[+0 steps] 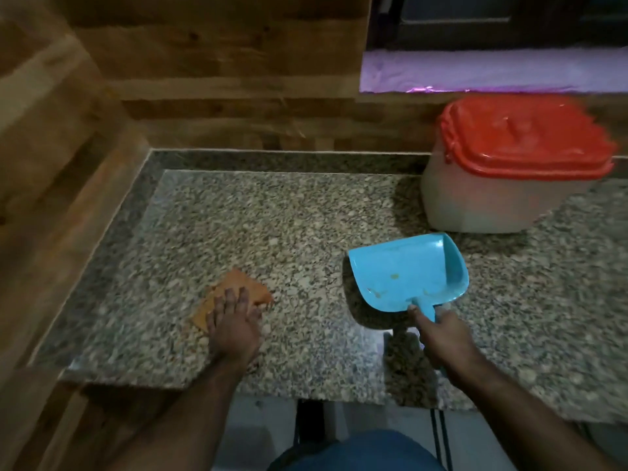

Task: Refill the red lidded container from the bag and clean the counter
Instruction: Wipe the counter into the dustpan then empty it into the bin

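Down on the speckled granite counter (306,215), the left hand (232,321) lies flat on an orange cloth (238,287), its fingers straight and spread, pressing the cloth against the stone near the front left part of the surface. Well to its right, the right hand (441,331) grips the handle of a blue dustpan (407,270), fingers curled round the handle and the thumb lying along its top. The pan rests on the counter with its open mouth turned toward the cloth side, and a few small yellowish crumbs lie on its inner floor. Behind the dustpan, toward the back right, stands the container (492,198), a pale translucent tub with its red lid (523,137) closed on top; it sits upright on the counter close to the wall and apart from the pan. A wood-patterned wall (221,79) runs along the back and the left side of the counter. Above the container, a ledge covered in shiny purple sheeting (492,71) lies below a dark window. The bag cannot be made out anywhere in this view.
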Available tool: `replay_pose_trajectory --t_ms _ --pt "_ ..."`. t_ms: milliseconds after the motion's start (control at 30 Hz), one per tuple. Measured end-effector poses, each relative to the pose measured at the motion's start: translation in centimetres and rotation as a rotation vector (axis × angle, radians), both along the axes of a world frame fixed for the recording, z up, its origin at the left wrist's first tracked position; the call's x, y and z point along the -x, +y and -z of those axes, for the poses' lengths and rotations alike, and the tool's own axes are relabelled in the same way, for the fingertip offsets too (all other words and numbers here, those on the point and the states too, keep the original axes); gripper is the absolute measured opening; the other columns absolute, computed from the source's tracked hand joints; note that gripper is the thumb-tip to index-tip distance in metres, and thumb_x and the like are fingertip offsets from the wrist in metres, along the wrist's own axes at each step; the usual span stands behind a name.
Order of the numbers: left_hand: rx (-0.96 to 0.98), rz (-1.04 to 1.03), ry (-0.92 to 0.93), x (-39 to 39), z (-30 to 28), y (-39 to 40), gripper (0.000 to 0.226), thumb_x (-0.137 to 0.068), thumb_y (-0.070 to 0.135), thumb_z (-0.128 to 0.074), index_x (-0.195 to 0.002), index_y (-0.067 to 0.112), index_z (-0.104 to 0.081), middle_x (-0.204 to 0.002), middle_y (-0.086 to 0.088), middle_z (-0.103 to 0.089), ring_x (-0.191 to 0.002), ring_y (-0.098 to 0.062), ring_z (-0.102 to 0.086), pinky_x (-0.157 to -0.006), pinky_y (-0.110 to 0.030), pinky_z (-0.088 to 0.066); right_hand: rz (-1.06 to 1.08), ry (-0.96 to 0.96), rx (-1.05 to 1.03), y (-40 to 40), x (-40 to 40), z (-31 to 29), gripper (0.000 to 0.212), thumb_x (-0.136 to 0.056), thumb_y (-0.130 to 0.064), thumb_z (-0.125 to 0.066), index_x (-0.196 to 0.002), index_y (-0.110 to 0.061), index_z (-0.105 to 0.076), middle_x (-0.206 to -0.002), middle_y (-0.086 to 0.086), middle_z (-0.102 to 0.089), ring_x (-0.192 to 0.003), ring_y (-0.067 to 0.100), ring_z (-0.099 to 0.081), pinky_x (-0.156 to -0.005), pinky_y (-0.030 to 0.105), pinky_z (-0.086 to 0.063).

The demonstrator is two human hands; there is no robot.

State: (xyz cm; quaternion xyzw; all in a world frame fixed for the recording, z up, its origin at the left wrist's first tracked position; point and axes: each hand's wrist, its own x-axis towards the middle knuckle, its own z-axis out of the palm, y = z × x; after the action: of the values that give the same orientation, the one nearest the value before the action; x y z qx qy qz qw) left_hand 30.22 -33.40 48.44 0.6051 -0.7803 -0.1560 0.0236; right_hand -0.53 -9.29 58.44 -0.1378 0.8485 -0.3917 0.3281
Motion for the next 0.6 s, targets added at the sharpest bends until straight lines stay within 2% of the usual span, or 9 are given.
replay_pose_trajectory --t_ms 67,100,200,267,367,467,533,600 --pt "0.019 -0.002 0.183 3.0 -0.4 -3.1 0.052 -0.111 0.034 -0.047 -0.162 0.021 -0.044 -0.169 -0.013 -0.04 -0.156 -0.036 -0.036 -0.126 -0.052 -0.032 0.06 0.009 -0.008 -0.1 0.7 -0.5 0.041 -0.096 -0.053 -0.069 -0.087 -0.013 -0.069 -0.067 0.01 -0.067 -0.059 0.03 -0.062 -0.059 0.04 -0.048" --pt "-0.003 -0.03 0.296 5.1 -1.2 -4.5 0.051 -0.111 0.029 -0.049 -0.161 0.019 -0.046 -0.165 -0.015 -0.046 -0.15 -0.037 -0.044 -0.121 -0.05 -0.039 0.08 0.011 -0.018 0.1 1.1 -0.6 0.039 -0.098 -0.05 -0.068 -0.086 -0.012 -0.069 -0.063 0.008 -0.065 -0.055 0.027 -0.059 -0.058 0.039 -0.045" --pt "-0.066 -0.051 0.525 12.3 -4.0 -8.2 0.046 -0.113 0.031 -0.046 -0.152 0.009 -0.053 -0.141 -0.02 -0.063 -0.128 -0.04 -0.061 -0.103 -0.044 -0.049 0.158 0.008 -0.047 1.4 1.3 -0.6 0.044 -0.098 -0.048 -0.068 -0.077 -0.009 -0.069 -0.054 0.002 -0.059 -0.047 0.021 -0.054 -0.056 0.036 -0.041" --pt "-0.119 -0.01 0.564 17.3 -4.8 -10.7 0.048 -0.113 0.035 -0.045 -0.149 0.005 -0.055 -0.15 -0.019 -0.059 -0.137 -0.038 -0.056 -0.112 -0.043 -0.046 0.223 0.026 -0.078 2.3 1.0 -0.6 0.045 -0.098 -0.046 -0.069 -0.072 -0.009 -0.067 -0.053 0.004 -0.059 -0.048 0.024 -0.056 -0.057 0.035 -0.042" --pt "-0.175 0.245 0.453 23.7 -3.0 -13.3 0.057 -0.112 0.043 -0.041 -0.159 0.012 -0.048 -0.165 -0.013 -0.046 -0.148 -0.035 -0.047 -0.121 -0.046 -0.04 0.274 0.024 -0.1 3.4 0.8 -0.6 0.041 -0.098 -0.041 -0.07 -0.068 -0.014 -0.066 -0.054 0.0 -0.059 -0.052 0.022 -0.055 -0.061 0.035 -0.043" --pt "-0.225 0.51 0.134 28.5 -1.0 -11.9 0.058 -0.114 0.047 -0.03 -0.168 0.025 -0.031 -0.178 -0.009 -0.018 -0.164 -0.035 -0.014 -0.133 -0.048 -0.013 0.349 -0.004 -0.115 5.0 0.7 -0.5 0.037 -0.096 -0.042 -0.073 -0.07 -0.017 -0.067 -0.052 -0.004 -0.058 -0.053 0.02 -0.055 -0.061 0.034 -0.044" --pt "-0.181 0.65 -0.04 30.4 -0.9 -9.3 0.058 -0.113 0.05 -0.024 -0.169 0.034 -0.022 -0.18 -0.007 -0.003 -0.165 -0.035 -0.002 -0.132 -0.05 -0.004 0.34 -0.017 -0.12 6.7 0.3 -0.6 0.036 -0.096 -0.042 -0.072 -0.068 -0.02 -0.065 -0.052 -0.007 -0.057 -0.05 0.015 -0.052 -0.056 0.026 -0.039" --pt "-0.112 0.772 -0.101 31.4 -1.0 -6.5 0.059 -0.112 0.05 -0.023 -0.169 0.036 -0.016 -0.18 -0.009 -0.001 -0.165 -0.037 -0.001 -0.131 -0.053 -0.004 0.325 -0.018 -0.14 8.4 -0.2 -0.7 0.038 -0.098 -0.042 -0.07 -0.067 -0.022 -0.062 -0.054 -0.007 -0.056 -0.049 0.012 -0.048 -0.052 0.024 -0.035"
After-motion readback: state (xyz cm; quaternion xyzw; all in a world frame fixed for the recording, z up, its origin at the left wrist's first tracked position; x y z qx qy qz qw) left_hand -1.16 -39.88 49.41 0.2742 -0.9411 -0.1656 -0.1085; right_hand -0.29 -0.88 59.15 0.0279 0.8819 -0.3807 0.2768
